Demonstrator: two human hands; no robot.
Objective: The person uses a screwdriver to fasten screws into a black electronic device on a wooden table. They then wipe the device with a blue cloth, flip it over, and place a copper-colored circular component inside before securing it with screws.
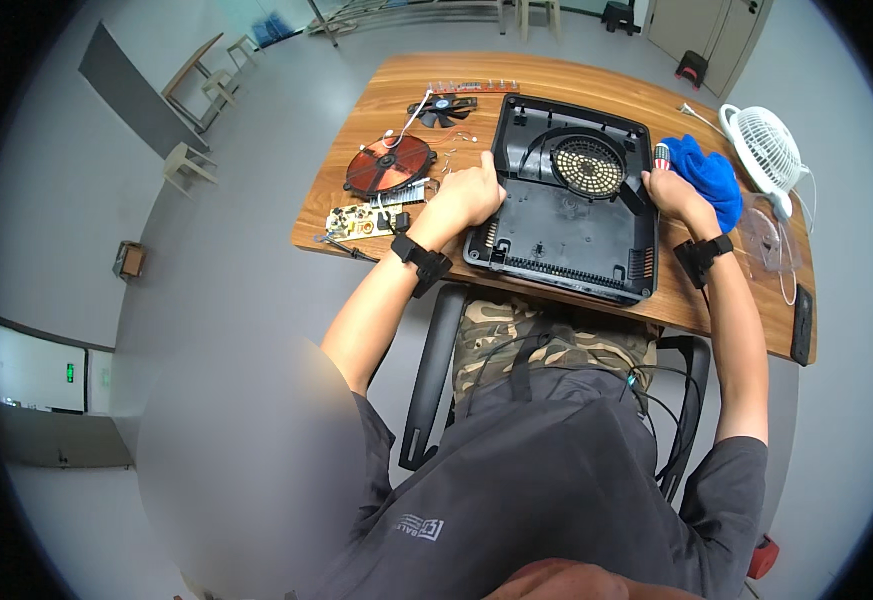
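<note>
A black plastic appliance housing (546, 215), open side up, lies on the wooden table in front of me. It looks like the shell of an induction cooker, with a round vent grille (588, 166) in its far half. My left hand (471, 193) is closed on its left wall, the thumb along the rim. Over at the right wall, my right hand (674, 196) has its fingers curled onto the edge. Just beyond those fingers shows a red, white and dark striped handle (662, 156); whether the hand touches it, I cannot tell.
Left of the housing lie a copper-coloured coil disc (390, 165), a circuit board (364, 221), a black fan (442, 108) and loose screws. On the right are a blue cloth (703, 180), a white fan (766, 150), a clear plastic piece (768, 236) and a black bar (802, 325).
</note>
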